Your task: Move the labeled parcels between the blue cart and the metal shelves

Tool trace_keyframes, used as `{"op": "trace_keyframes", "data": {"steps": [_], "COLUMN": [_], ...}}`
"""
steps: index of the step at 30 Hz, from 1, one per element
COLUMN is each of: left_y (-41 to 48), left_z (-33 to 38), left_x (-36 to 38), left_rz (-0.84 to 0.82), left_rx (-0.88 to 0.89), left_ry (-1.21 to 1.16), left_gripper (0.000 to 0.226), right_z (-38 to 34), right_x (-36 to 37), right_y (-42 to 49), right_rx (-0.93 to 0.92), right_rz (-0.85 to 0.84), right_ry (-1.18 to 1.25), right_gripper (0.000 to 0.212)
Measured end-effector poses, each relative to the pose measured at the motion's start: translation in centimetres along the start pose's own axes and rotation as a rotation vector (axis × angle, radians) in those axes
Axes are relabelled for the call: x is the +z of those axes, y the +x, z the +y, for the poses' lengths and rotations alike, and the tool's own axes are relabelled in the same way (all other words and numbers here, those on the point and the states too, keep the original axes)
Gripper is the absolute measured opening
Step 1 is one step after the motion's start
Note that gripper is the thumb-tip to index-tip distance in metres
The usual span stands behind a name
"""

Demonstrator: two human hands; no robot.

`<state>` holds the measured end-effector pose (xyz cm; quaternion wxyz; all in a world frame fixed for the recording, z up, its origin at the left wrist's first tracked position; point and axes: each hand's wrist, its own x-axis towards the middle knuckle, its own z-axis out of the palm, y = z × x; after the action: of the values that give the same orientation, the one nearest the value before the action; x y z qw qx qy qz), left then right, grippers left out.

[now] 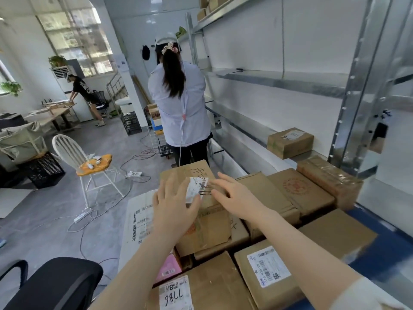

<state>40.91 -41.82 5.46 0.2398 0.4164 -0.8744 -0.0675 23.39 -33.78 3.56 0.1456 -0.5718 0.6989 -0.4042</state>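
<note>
Grip: left hand [173,205] and right hand [232,196], fingers spread and flat, both over the top box [196,206]; nothing clasped. Left palm looks to rest on the lid near its white label [196,190]; whether the right touches or hovers cannot be told

Top box: brown corrugated card, creased and dented, clear tape over the seam, handwriting in black marker, sitting highest on the pile

Pile on cart [380,249] (blue deck showing at the right edge): a dozen or so card parcels packed side by side, most taped, several with printed barcode labels; one near box [176,291] marked 7786; a small pink packet [168,268]; a flat white parcel [139,222] at the left

Shelves [290,82]: galvanised steel, perforated uprights, smooth grey decks. One small box [290,142] stands on the low deck; the decks above it look bare

Progress, as judged: early, with nearly all parcels on the cart and one shelved, if cart-to-shelf is the direction
</note>
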Motion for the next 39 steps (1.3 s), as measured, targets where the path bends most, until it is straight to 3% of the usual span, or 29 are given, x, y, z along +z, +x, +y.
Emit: {"op": "trace_keyframes", "data": {"steps": [4, 9, 15, 21, 28, 39], "left_y": [1.9, -1.4, -16.2, -32.3, -41.6, -46.9], "left_z": [10.1, 27.4, 45.6, 56.8, 66.7, 75.3], "left_x": [-0.1, 5.8, 12.9, 14.0, 17.6, 26.4], "left_rz": [0.054, -0.136, -0.53, -0.671, -0.824, -1.037], "left_rx": [0.355, 0.652, 0.984, 1.257, 1.274, 1.221], "left_ry": [-0.075, -0.308, -0.424, -0.447, -0.413, -0.503], "left_gripper": [0.053, 0.05, 0.054, 0.054, 0.054, 0.051], "right_z": [3.2, 8.6, 9.0, 7.4, 12.0, 23.4], "right_x": [-6.9, -18.2, -26.0, -29.0, -32.7, -37.0], "right_y": [-6.9, -23.5, -49.9, -68.4, -78.5, -80.6], "right_rx": [0.133, 0.49, 0.957, 1.188, 1.123, 1.19], "right_rz": [0.129, 0.431, 0.805, 0.998, 0.999, 0.91], "right_ry": [-0.103, -0.261, -0.351, -0.346, -0.387, -0.275], "right_gripper": [0.043, 0.045, 0.044, 0.043, 0.03, 0.055]}}
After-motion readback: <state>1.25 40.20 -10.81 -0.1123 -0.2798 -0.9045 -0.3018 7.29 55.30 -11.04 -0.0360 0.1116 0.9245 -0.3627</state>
